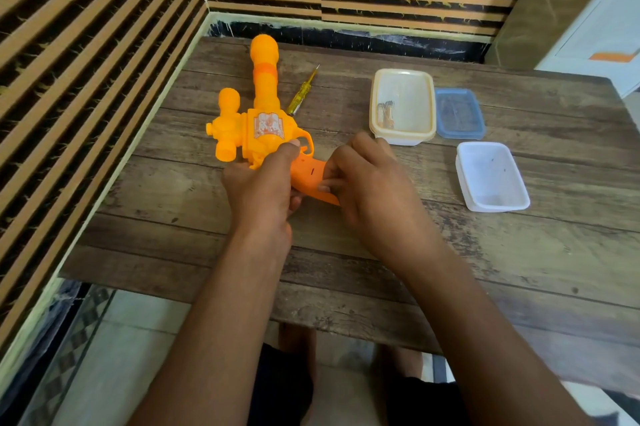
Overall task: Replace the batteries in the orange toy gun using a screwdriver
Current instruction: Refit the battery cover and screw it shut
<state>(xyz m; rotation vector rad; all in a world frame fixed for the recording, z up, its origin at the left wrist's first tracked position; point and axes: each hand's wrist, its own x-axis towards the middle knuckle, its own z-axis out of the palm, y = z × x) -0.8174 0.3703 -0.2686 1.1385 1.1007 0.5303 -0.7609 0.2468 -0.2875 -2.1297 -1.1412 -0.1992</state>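
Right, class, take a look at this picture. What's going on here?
A person is working on an orange toy gun on a wooden table. The left hand grips it near the trigger, while the right hand pinches at the side of the handle. The yellow screwdriver lies on the table beside the barrel, in neither hand. To the right sit a cream tub with small items inside, a blue lid and a white tub.

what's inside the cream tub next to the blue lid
The cream tub is uncovered. A few small pale and orange-brown items lie by its left wall, too blurred to identify. Its near wall hides the front strip of its floor.
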